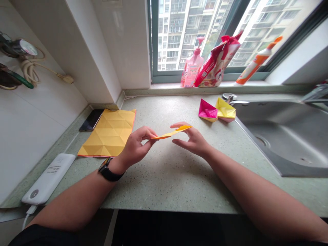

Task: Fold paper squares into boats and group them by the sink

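Observation:
A folded yellow-orange paper strip [172, 133] hangs in the air above the speckled green countertop [164, 177]. My left hand [135, 147], with a black watch on its wrist, pinches the strip's left end. My right hand [191, 138] touches the strip's right end with thumb and fingers spread. To the left lies a creased yellow paper sheet [109, 134] flat on the counter. At the back right sit two folded paper shapes, one pink [207, 111] and one yellow [225, 110].
A steel sink [287, 136] fills the right side. A white power bank [48, 177] and a dark phone [91, 120] lie along the left wall. On the windowsill stand a pink pump bottle [192, 66], a red pouch [217, 61] and an orange-capped bottle [256, 63].

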The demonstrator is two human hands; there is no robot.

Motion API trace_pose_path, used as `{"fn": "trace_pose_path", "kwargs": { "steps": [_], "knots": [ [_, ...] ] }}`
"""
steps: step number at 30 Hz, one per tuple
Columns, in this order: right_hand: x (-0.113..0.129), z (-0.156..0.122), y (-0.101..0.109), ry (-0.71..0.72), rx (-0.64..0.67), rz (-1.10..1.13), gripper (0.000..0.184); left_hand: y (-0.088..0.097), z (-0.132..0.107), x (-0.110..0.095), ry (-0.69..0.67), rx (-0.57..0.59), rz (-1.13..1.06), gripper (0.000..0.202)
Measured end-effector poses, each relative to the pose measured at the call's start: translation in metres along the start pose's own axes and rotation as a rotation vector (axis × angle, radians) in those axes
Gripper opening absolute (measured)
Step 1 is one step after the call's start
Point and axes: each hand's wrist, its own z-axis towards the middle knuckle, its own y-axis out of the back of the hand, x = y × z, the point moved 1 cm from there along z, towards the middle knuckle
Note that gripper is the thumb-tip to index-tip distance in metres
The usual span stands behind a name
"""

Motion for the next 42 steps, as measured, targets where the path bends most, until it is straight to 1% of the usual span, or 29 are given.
{"fn": "trace_pose_path", "kwargs": {
  "steps": [2,3,5,7,9,12,13,16,19,22,25,28,30,32,35,38,40,42],
  "knots": [
    [0.004,0.001,-0.001,0.033,0.019,0.043,0.022,-0.002,0.000,0.003,0.028,0.040,-0.084,0.026],
    [0.007,0.001,-0.001,0.051,0.016,0.051,0.015,-0.002,0.000,0.004,0.037,0.055,-0.112,0.027],
    [0.011,0.002,-0.001,0.088,-0.008,0.038,0.009,-0.003,0.000,0.007,0.044,0.074,-0.139,0.027],
    [0.014,0.003,-0.001,0.123,-0.044,-0.002,0.005,-0.002,0.001,0.010,0.032,0.075,-0.105,0.025],
    [0.016,0.003,-0.001,0.155,-0.079,-0.054,0.004,0.000,0.002,0.010,-0.015,0.050,0.016,0.021],
    [0.016,0.001,0.000,0.212,-0.127,-0.157,0.009,0.002,0.003,0.009,-0.123,0.002,0.237,0.009],
    [0.016,0.000,0.000,0.228,-0.135,-0.198,0.011,0.003,0.002,0.008,-0.160,-0.013,0.284,0.010],
    [0.015,-0.003,0.002,0.253,-0.124,-0.314,0.014,0.004,0.000,0.005,-0.260,-0.037,0.362,0.020],
    [0.014,-0.004,0.002,0.278,-0.102,-0.385,0.013,0.006,-0.002,0.005,-0.341,-0.022,0.439,0.013],
    [0.015,-0.004,0.002,0.372,-0.118,-0.398,0.014,0.008,-0.003,0.008,-0.381,-0.017,0.473,0.012],
    [0.017,-0.003,0.001,0.430,-0.116,-0.395,0.016,0.009,-0.003,0.013,-0.350,-0.023,0.453,0.015],
    [0.016,-0.002,0.000,0.427,-0.085,-0.405,0.016,0.008,-0.002,0.020,-0.279,0.003,0.443,0.020],
    [0.012,-0.002,-0.001,0.404,-0.069,-0.428,0.016,0.006,-0.002,0.025,-0.219,0.051,0.436,0.023],
    [0.005,-0.002,-0.001,0.359,-0.037,-0.466,0.015,0.003,-0.002,0.029,-0.155,0.132,0.433,0.027],
    [-0.006,-0.003,-0.002,0.263,0.077,-0.514,0.016,-0.001,-0.003,0.036,-0.058,0.287,0.459,0.033],
    [-0.014,-0.004,-0.003,0.171,0.219,-0.542,0.016,-0.003,-0.004,0.040,-0.010,0.407,0.510,0.027],
    [-0.015,-0.004,-0.004,0.130,0.297,-0.557,0.016,-0.003,-0.005,0.040,-0.026,0.417,0.546,0.020],
    [-0.015,-0.005,-0.005,0.100,0.351,-0.564,0.017,-0.002,-0.004,0.038,-0.056,0.389,0.580,0.018]
  ]
}}
